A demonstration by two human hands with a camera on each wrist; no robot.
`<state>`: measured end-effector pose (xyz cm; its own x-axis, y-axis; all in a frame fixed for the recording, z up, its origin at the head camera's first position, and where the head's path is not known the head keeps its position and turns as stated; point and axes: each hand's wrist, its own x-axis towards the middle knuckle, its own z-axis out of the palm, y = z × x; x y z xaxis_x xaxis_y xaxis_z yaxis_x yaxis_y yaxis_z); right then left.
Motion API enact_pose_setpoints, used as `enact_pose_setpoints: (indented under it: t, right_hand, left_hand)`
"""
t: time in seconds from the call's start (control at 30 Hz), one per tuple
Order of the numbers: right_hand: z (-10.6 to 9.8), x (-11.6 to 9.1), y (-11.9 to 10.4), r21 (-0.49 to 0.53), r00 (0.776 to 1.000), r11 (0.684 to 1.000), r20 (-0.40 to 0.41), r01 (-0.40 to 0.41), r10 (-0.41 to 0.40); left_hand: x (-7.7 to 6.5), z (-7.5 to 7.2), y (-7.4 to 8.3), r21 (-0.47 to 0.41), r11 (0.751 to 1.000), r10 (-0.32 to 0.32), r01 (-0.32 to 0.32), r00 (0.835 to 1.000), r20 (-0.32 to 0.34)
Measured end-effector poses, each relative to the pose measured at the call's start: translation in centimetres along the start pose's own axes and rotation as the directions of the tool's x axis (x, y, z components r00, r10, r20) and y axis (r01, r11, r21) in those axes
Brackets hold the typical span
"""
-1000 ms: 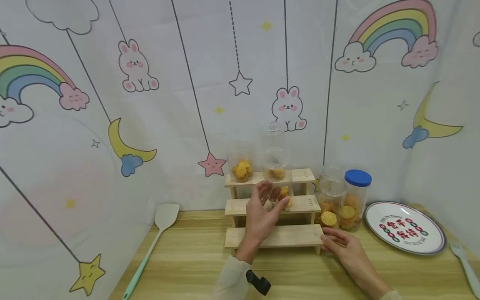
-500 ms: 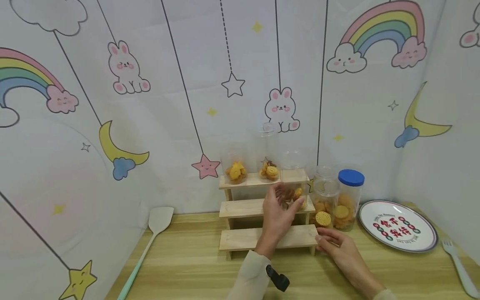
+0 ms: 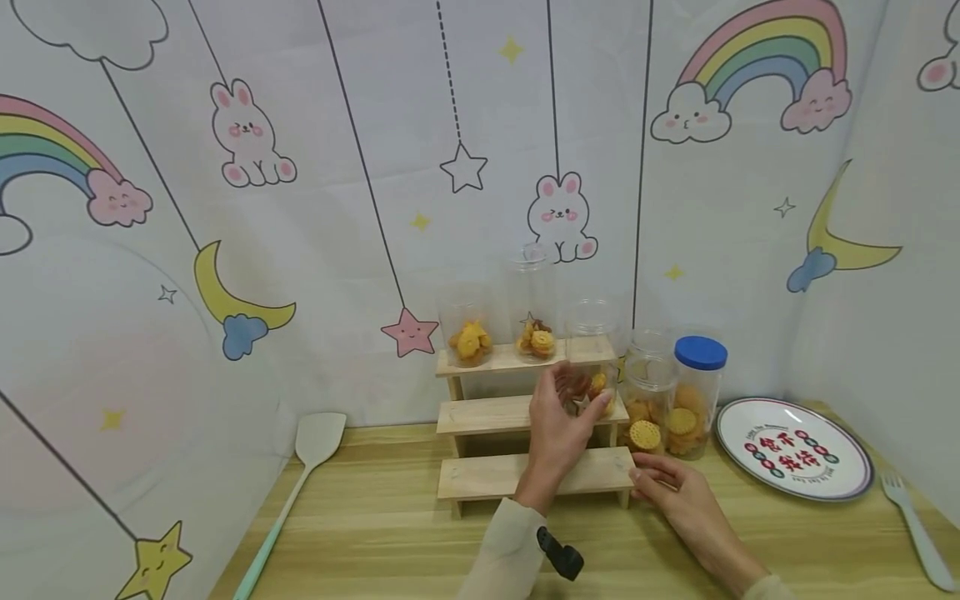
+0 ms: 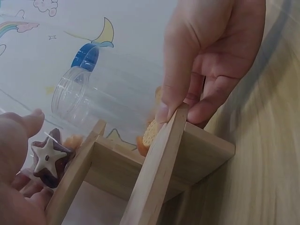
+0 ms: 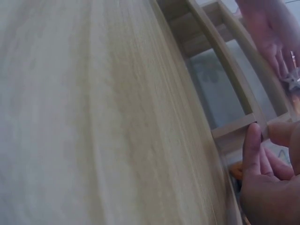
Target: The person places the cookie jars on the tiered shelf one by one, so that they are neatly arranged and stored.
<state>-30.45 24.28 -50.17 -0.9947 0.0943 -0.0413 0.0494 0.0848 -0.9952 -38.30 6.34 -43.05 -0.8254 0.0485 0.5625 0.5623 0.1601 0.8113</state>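
Note:
A three-tier wooden stand (image 3: 476, 482) bears clear jars of cookies. On its middle tier, at the right end, my left hand (image 3: 561, 421) curls round a clear cookie jar (image 3: 591, 333). A star-shaped cookie (image 4: 48, 158) shows by that hand in the left wrist view. The jar's lower part is partly hidden behind the fingers. My right hand (image 3: 686, 500) pinches the right end of the lowest tier, its thumb and fingertips on opposite faces of the board. Two more clear jars, one with yellow cookies (image 3: 470, 342) and a taller one (image 3: 534, 333), stand on the top tier.
Right of the stand are a clear jar of round cookies (image 3: 647, 408) and a blue-lidded cookie jar (image 3: 693, 400). A printed plate (image 3: 795, 487) and a pale fork (image 3: 918, 533) lie farther right. A spatula (image 3: 300, 487) lies left, its head against the patterned backdrop.
My left hand has shifted the jar rightward along the middle tier to its right end. My right hand has stayed at the lowest tier's end. The head view has turned slightly.

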Motion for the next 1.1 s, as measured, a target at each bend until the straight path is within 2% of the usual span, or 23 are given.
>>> enact_pose_setpoints:
  t: [0.43, 0.73, 0.87, 0.97, 1.1]
  right_hand:
    - [0.1, 0.1, -0.1, 0.002, 1.000, 1.000, -0.001, -0.011, 0.011]
    - [0.0, -0.1, 0.0, 0.008, 1.000, 1.000, -0.006, -0.008, 0.008]
    - [0.0, 0.0, 0.0, 0.013, 1.000, 1.000, -0.006, -0.007, 0.007]
    - [0.2, 0.0, -0.1, 0.008, 1.000, 1.000, 0.007, 0.012, -0.012]
    - [0.1, -0.1, -0.2, -0.006, 0.999, 0.999, -0.001, 0.034, -0.034]
  left_hand:
    - [-0.2, 0.1, 0.0, 0.089, 0.996, 0.015, -0.013, 1.000, -0.024]
    - [-0.5, 0.0, 0.1, 0.106, 0.994, 0.012, -0.013, 1.000, 0.008]
    - [-1.6, -1.2, 0.3, 0.122, 0.992, -0.002, -0.004, 0.999, 0.045]
    - [-2.8, -3.0, 0.6, 0.095, 0.996, -0.004, -0.002, 0.998, 0.063]
    - [-3.9, -5.7, 1.3, 0.034, 0.999, 0.040, -0.042, 0.997, 0.063]
